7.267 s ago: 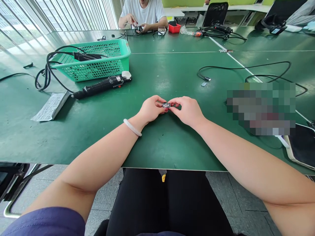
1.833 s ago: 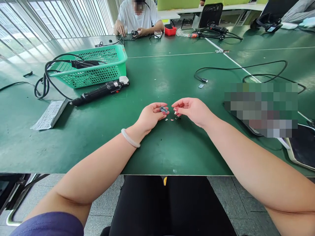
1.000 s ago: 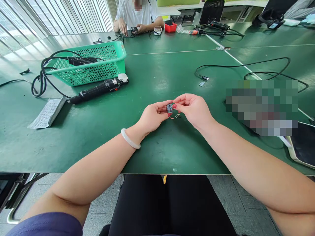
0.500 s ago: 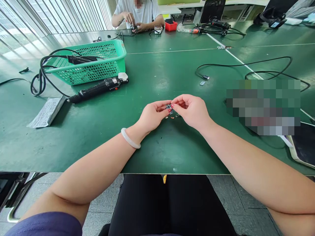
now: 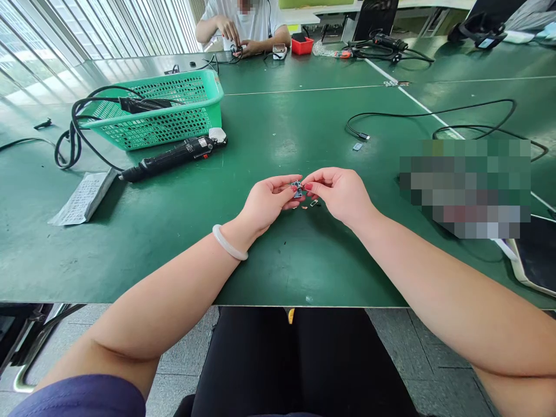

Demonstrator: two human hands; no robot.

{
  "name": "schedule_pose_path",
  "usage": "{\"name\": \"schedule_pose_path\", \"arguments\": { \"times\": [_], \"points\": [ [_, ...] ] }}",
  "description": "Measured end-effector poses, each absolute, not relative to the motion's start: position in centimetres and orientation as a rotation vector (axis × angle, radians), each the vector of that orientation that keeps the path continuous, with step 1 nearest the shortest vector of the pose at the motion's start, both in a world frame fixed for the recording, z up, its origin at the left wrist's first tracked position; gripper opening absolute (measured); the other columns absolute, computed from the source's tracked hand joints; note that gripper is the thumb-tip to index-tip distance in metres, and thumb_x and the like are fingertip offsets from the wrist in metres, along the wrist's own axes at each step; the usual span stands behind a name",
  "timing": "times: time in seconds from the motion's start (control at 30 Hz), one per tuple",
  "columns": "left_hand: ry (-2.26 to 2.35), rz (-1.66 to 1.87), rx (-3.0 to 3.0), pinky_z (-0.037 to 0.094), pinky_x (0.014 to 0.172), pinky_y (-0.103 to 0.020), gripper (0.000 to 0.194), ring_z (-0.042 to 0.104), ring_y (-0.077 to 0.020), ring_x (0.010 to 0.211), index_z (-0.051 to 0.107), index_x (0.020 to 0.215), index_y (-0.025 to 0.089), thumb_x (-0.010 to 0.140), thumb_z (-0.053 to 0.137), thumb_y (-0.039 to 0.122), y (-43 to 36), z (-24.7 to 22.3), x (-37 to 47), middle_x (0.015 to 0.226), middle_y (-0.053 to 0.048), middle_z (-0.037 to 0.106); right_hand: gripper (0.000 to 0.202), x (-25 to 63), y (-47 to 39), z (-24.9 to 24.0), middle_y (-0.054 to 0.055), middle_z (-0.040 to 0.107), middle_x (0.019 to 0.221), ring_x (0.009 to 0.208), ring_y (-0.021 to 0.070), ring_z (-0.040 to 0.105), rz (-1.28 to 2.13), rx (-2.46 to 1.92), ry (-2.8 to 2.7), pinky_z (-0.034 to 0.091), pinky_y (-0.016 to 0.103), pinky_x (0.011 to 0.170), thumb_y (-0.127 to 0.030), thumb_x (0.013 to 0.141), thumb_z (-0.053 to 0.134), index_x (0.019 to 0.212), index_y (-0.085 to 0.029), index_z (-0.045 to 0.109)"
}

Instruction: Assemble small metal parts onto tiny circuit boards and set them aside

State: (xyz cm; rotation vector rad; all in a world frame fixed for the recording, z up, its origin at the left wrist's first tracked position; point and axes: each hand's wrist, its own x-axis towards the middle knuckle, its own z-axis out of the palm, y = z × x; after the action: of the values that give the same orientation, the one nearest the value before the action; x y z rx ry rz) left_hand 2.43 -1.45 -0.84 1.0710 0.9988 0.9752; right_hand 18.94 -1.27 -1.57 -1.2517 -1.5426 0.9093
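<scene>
Between the thumb and fingers of my left hand (image 5: 266, 200) is a small dark blue-grey part with light edges (image 5: 297, 189); its exact kind is too small to tell. My right hand (image 5: 343, 191) is closed in a pinch right at the part's right side. Whatever lies between those fingertips, if anything, is too tiny to make out. Just below the fingers, a little rectangular metal frame (image 5: 314, 203) and a copper-coloured scrap (image 5: 304, 207) lie on the green table (image 5: 260, 272).
On the left stand a green basket (image 5: 174, 130), a black electric screwdriver (image 5: 174, 159) and a folded paper (image 5: 82, 200). To the right lie a black cable (image 5: 403, 116), a small flat piece (image 5: 357, 147) and a blurred-out object (image 5: 464, 191). A person (image 5: 243, 29) works across the table.
The small part has turned a little in my left hand and shows more of its face. The fingertips of my right hand have shifted slightly along its right side.
</scene>
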Motion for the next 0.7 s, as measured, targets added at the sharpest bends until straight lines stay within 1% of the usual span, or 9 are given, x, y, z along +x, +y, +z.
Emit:
{"name": "schedule_pose_path", "arguments": {
  "times": [0.1, 0.23, 0.3, 0.43, 0.53, 0.7],
  "points": [
    [0.974, 0.987, 1.108, 0.052, 0.096, -0.034, 0.029, 0.069, -0.0126, 0.086, 0.07, 0.112, 0.012, 0.084, 0.062, 0.01, -1.31, -1.1, 2.33, 0.101, -0.008, 0.075, 0.016, 18.96, -1.15, -1.61, 0.003, 0.072, 0.074, 0.064, 0.0138, 0.062, 0.931, -1.245, -1.527, 0.053, 0.032, 0.068, -0.034, 0.076, 0.072, 0.075, -0.018, 0.072],
    [0.933, 0.997, 1.198, 0.047, 0.104, -0.039, 0.046, 0.069, -0.016, 0.096, 0.066, 0.122, 0.012, 0.077, 0.066, 0.006, -1.07, -1.51, 2.12, 0.105, -0.008, 0.075, 0.01, 19.14, -0.9, -1.84, 0.004, 0.072, 0.074, 0.063, 0.0135, 0.063, 0.942, -1.267, -1.474, 0.054, 0.032, 0.068, -0.027, 0.077, 0.07, 0.077, -0.017, 0.073],
    [0.93, 0.999, 1.229, 0.046, 0.106, -0.04, 0.051, 0.069, -0.0177, 0.099, 0.065, 0.124, 0.012, 0.074, 0.067, 0.004, -0.98, -1.66, 2.07, 0.108, -0.009, 0.074, 0.009, 19.19, -0.92, -1.83, 0.004, 0.072, 0.074, 0.063, 0.0137, 0.063, 0.942, -1.284, -1.468, 0.054, 0.032, 0.068, -0.026, 0.076, 0.07, 0.077, -0.017, 0.074],
    [0.967, 1.001, 1.269, 0.046, 0.106, -0.042, 0.052, 0.069, -0.019, 0.101, 0.065, 0.124, 0.014, 0.074, 0.068, 0.006, -0.97, -1.69, 2.06, 0.108, -0.008, 0.074, 0.011, 19.07, -1.3, -1.57, 0.004, 0.073, 0.072, 0.062, 0.0142, 0.063, 0.902, -1.327, -1.498, 0.055, 0.033, 0.069, -0.028, 0.075, 0.072, 0.079, -0.018, 0.077],
    [1.003, 1.007, 1.308, 0.047, 0.105, -0.04, 0.049, 0.069, -0.0186, 0.099, 0.066, 0.124, 0.014, 0.075, 0.07, 0.009, -1.11, -1.52, 2.06, 0.105, -0.007, 0.075, 0.013, 18.93, -1.56, -1.45, 0.003, 0.073, 0.071, 0.06, 0.0142, 0.063, 0.87, -1.343, -1.513, 0.055, 0.033, 0.068, -0.029, 0.074, 0.072, 0.08, -0.019, 0.078],
    [1.044, 1.007, 1.349, 0.049, 0.101, -0.038, 0.049, 0.069, -0.0168, 0.094, 0.066, 0.125, 0.015, 0.076, 0.069, 0.011, -1.2, -1.49, 2.07, 0.102, -0.005, 0.075, 0.015, 18.85, -1.65, -1.45, 0.004, 0.075, 0.075, 0.063, 0.0157, 0.065, 0.845, -1.337, -1.522, 0.055, 0.034, 0.068, -0.031, 0.074, 0.073, 0.081, -0.019, 0.078]
  ]
}}
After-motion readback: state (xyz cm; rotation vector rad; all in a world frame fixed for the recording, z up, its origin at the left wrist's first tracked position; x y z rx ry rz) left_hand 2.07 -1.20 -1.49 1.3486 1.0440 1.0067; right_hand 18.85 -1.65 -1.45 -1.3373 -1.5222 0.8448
